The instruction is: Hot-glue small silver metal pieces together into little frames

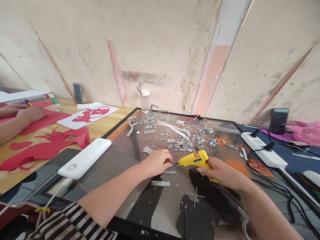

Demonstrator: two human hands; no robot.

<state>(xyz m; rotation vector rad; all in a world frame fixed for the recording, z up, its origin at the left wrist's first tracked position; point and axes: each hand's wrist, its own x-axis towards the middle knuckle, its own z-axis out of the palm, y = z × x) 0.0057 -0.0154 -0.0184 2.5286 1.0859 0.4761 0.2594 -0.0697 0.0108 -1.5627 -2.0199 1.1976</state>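
My right hand is wrapped round the handle of a yellow glue gun, whose nozzle points left. My left hand is pinched shut on a small silver strip right at the nozzle tip. Both hands hover over a glass sheet in a black frame. Two loose silver strips lie on the glass just below my left hand. Many more silver strips and bits are scattered further back on the glass.
A white power bank sits on the frame's left edge. A white power strip with black cables lies right. A white jar stands at the back. Red paper cuttings cover the wooden table left, where another person's arm rests.
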